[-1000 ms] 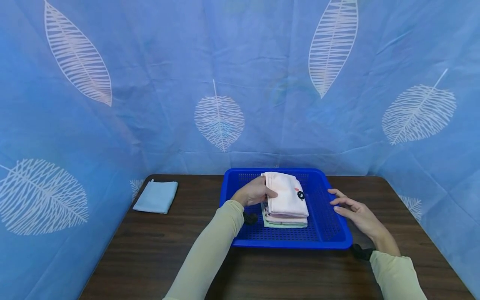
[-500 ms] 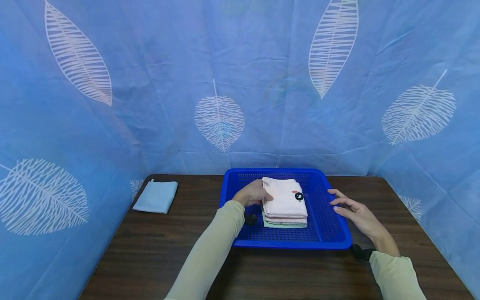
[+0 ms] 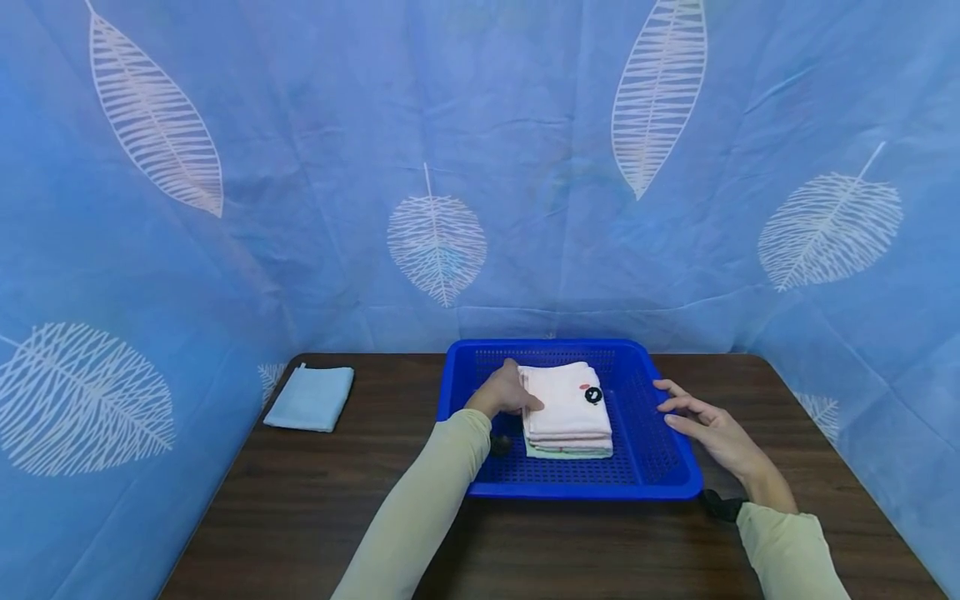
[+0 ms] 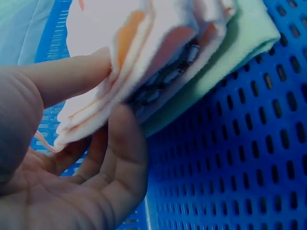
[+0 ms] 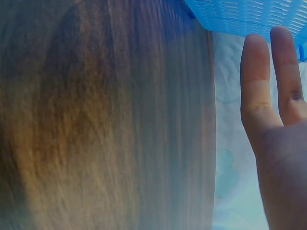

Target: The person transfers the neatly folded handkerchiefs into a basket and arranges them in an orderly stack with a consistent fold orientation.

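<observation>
My left hand [image 3: 504, 393] pinches the left edge of a folded pink towel [image 3: 558, 398], thumb on top and fingers underneath. The towel has a small black-and-white face and a red mark near its right side. It tops a stack in the blue plastic basket [image 3: 585, 490]. In the left wrist view, a dark patterned cloth [image 4: 160, 79] shows between the pink layers, with a light green towel [image 4: 249, 45] at the bottom. My right hand [image 3: 708, 429] is at the basket's right rim, fingers loosely extended; its fingertips [image 5: 255, 45] overlap the basket wall in the right wrist view.
A folded light blue cloth [image 3: 311, 400] lies at the back left of the dark wooden table [image 3: 300, 517]. Behind the table and along both sides hangs a blue curtain [image 3: 525, 208] with white leaf prints. The basket stands near the table's back edge.
The pink towel has come down onto the stack and lies flatter and squarer over it, shifted slightly left. My left hand has lowered with it, while my right hand keeps its place at the rim.
</observation>
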Tool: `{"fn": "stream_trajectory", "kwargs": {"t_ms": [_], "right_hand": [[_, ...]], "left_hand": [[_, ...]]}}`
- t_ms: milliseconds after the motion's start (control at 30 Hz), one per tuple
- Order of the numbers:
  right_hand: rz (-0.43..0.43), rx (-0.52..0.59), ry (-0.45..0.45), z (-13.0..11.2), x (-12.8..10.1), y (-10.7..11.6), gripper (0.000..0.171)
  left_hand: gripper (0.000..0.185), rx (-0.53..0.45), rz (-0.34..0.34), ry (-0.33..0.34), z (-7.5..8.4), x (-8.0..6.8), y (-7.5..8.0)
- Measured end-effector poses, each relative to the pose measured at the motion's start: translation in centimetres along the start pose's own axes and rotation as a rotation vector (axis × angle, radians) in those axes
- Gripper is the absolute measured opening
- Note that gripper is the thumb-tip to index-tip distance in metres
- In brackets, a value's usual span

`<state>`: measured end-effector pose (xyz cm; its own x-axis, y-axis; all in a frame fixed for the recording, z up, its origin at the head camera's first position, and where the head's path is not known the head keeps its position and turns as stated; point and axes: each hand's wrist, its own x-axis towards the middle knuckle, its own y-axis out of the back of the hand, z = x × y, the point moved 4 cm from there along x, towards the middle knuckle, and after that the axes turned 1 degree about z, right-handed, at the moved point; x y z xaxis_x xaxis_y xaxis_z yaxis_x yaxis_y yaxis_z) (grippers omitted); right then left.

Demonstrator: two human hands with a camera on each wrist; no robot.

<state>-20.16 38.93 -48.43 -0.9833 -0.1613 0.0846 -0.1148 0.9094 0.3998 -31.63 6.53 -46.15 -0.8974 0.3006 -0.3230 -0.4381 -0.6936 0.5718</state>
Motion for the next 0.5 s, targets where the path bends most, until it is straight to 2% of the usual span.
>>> {"fn": "stream_trajectory", "kwargs": {"t_ms": [233, 300, 433, 500], "right_hand": [[-0.002, 0.01, 0.009, 0.1, 0.0, 0.0, 0.035], [-0.003, 0.015, 0.011, 0.1, 0.0, 0.0, 0.035], [-0.002, 0.023, 0.018, 0.1, 0.0, 0.0, 0.035], [-0.003, 0.024, 0.019, 0.1, 0.0, 0.0, 0.035]], "left_hand": [[0.097, 0.058, 0.008, 0.046, -0.1, -0.1, 0.4], [0.079, 0.072, 0.005, 0.071, -0.2, 0.0, 0.6], [0.027, 0.096, 0.011, 0.093, -0.2, 0.2, 1.1], [0.033, 0.11, 0.013, 0.096, -0.2, 0.2, 1.4]]}}
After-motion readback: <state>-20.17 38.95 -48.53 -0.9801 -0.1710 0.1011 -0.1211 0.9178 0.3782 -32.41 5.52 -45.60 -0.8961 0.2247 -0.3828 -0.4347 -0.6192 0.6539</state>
